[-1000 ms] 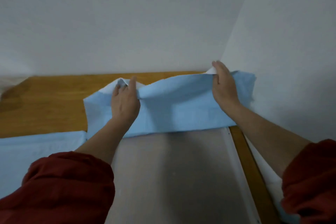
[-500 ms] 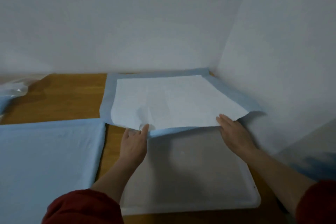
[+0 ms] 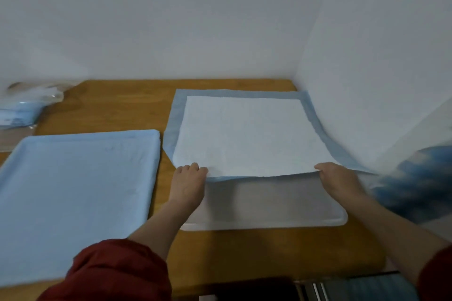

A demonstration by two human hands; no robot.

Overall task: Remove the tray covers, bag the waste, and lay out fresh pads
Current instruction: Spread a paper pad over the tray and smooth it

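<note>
Here, both of your hands are on one fresh pad, which lies white side up with a blue border all round, at about 1 o'clock on the wooden surface. Your left hand has its fingers curled over the pad's near edge close to the left corner. Your right hand grips the same edge near the right corner, thumb on top. That near edge is lifted, so the near half of the white tray shows bare beneath it, while the far part of the pad lies flat and its right border touches the wall.

At 9 o'clock, just beside the white tray, a second tray is wrapped in a light blue cover. At 10 o'clock, against the back wall, a clear packet holds folded blue material; it is too blurred for any lettering to be read. At 3 o'clock, a translucent bag with blue material inside leans at the wall, also blurred. Red sleeves cover both of your forearms at 6 o'clock.
</note>
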